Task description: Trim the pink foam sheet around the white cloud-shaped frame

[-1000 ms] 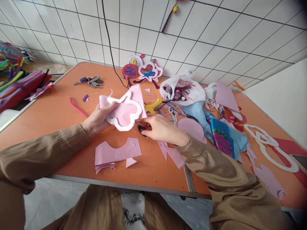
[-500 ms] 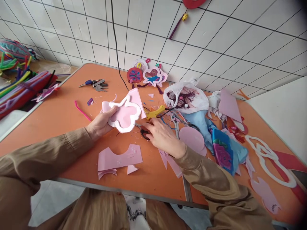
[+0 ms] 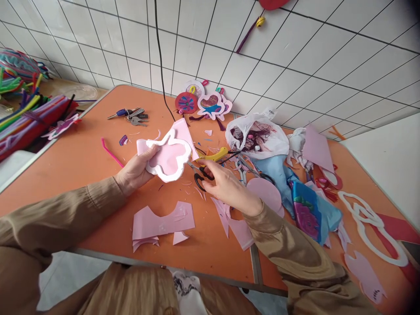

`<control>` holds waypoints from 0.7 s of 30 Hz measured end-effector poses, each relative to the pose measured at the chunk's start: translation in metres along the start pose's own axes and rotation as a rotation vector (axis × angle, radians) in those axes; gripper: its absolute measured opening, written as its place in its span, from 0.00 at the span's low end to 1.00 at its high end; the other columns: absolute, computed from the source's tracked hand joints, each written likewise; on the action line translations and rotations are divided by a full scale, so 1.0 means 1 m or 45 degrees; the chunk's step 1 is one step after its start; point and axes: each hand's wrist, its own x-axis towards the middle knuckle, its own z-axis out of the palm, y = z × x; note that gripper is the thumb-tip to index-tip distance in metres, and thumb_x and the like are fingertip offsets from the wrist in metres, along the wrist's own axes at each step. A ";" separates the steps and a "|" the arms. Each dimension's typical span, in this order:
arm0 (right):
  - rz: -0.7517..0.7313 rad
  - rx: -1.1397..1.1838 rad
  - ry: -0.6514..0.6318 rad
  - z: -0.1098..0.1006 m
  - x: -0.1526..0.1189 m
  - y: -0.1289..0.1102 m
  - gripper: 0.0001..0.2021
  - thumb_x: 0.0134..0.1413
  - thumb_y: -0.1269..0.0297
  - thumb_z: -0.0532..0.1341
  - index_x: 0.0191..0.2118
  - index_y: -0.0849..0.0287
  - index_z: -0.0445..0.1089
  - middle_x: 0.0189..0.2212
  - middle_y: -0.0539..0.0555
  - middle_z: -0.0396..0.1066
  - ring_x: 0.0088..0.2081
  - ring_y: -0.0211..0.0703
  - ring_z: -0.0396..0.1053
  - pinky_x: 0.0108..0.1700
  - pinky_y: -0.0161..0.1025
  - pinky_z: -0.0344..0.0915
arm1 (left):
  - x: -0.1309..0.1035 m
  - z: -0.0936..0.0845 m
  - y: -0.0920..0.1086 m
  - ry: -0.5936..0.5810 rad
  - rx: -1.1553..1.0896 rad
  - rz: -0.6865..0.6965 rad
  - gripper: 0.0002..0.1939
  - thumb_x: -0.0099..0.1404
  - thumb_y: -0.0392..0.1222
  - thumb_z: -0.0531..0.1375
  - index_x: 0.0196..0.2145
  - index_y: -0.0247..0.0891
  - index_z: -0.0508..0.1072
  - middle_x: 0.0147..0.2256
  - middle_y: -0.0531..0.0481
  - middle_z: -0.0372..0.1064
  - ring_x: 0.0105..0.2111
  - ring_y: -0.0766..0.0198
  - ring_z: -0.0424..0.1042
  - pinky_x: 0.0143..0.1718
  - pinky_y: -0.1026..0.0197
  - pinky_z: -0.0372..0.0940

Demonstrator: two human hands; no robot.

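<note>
My left hand (image 3: 136, 169) is closed on a white foam frame (image 3: 156, 170) with a wavy, flower-like outline, thumb on top. Pink paper (image 3: 185, 134) lies behind the frame, fills its opening and sticks out past its upper edge. My right hand (image 3: 226, 183) has its thumb and fingers around the black handles of a pair of scissors (image 3: 198, 180). The blades point toward the frame, close to its right edge. Just beyond those fingers lies a yellow glue gun (image 3: 218, 154). Pink paper offcuts (image 3: 164, 223) lie on the orange table (image 3: 108, 214) below my hands.
A white plastic bag (image 3: 275, 140) with dark tassels stands at the back, right of finished ornaments (image 3: 210, 105). Keys (image 3: 136, 116) and a pink pipe cleaner (image 3: 111, 152) lie at left. Right of my hand are pink circles (image 3: 265, 192), a blue pouch (image 3: 306, 210) and white foam outlines (image 3: 377, 232).
My right hand has taken hold of the scissors, and their handles have shifted slightly. The left hand keeps its grip on the frame and paper. The view has moved a little.
</note>
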 end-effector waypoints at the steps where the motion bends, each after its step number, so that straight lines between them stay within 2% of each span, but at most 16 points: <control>1: 0.016 0.075 -0.001 0.000 0.001 0.002 0.27 0.60 0.72 0.60 0.65 0.57 0.69 0.52 0.60 0.80 0.53 0.51 0.80 0.57 0.48 0.75 | 0.000 0.000 0.000 -0.003 0.000 0.003 0.11 0.67 0.40 0.75 0.45 0.36 0.82 0.46 0.43 0.85 0.46 0.57 0.86 0.44 0.64 0.83; 4: 0.120 0.306 -0.016 -0.002 0.003 0.008 0.26 0.59 0.68 0.62 0.63 0.57 0.72 0.46 0.57 0.82 0.47 0.49 0.81 0.53 0.48 0.76 | 0.000 0.000 0.003 -0.012 -0.040 -0.006 0.11 0.68 0.39 0.74 0.46 0.36 0.82 0.46 0.44 0.85 0.45 0.57 0.86 0.45 0.64 0.83; 7: 0.169 0.652 -0.032 -0.004 0.007 0.016 0.26 0.54 0.61 0.69 0.59 0.57 0.72 0.39 0.54 0.79 0.40 0.47 0.80 0.46 0.46 0.77 | -0.001 0.005 0.008 0.033 -0.126 -0.020 0.05 0.74 0.35 0.68 0.47 0.33 0.82 0.45 0.43 0.85 0.41 0.58 0.87 0.43 0.62 0.83; 11: 0.152 1.026 -0.071 -0.004 0.008 0.021 0.32 0.47 0.49 0.77 0.54 0.54 0.67 0.37 0.52 0.77 0.41 0.49 0.81 0.44 0.45 0.78 | -0.004 0.016 0.013 0.131 -0.213 -0.008 0.11 0.81 0.32 0.57 0.48 0.32 0.81 0.43 0.43 0.86 0.37 0.61 0.86 0.40 0.63 0.82; 14: 0.071 1.103 -0.078 -0.002 0.002 0.016 0.36 0.46 0.35 0.76 0.51 0.53 0.67 0.40 0.54 0.77 0.46 0.52 0.81 0.48 0.47 0.77 | -0.007 0.022 0.014 0.205 -0.217 0.014 0.13 0.82 0.31 0.55 0.49 0.31 0.81 0.42 0.42 0.85 0.36 0.61 0.85 0.38 0.63 0.81; 16: -0.014 1.094 -0.087 -0.001 -0.005 0.008 0.38 0.46 0.27 0.73 0.50 0.53 0.68 0.41 0.54 0.75 0.45 0.51 0.80 0.49 0.46 0.76 | -0.007 0.024 0.014 0.247 -0.207 0.026 0.13 0.81 0.31 0.55 0.48 0.28 0.81 0.42 0.41 0.85 0.35 0.61 0.85 0.36 0.63 0.81; 18: -0.054 1.023 -0.044 -0.001 -0.012 -0.003 0.38 0.48 0.24 0.70 0.49 0.54 0.69 0.39 0.53 0.73 0.40 0.47 0.78 0.50 0.47 0.73 | -0.007 0.025 0.014 0.280 -0.202 0.045 0.13 0.81 0.31 0.55 0.46 0.27 0.81 0.41 0.42 0.85 0.33 0.62 0.84 0.34 0.63 0.81; 21: 0.017 0.892 0.007 -0.002 -0.018 -0.017 0.35 0.52 0.26 0.68 0.46 0.55 0.69 0.36 0.51 0.71 0.35 0.43 0.71 0.45 0.45 0.70 | -0.006 0.025 0.012 0.311 -0.222 0.071 0.13 0.81 0.31 0.56 0.44 0.28 0.81 0.40 0.42 0.84 0.33 0.62 0.84 0.35 0.64 0.81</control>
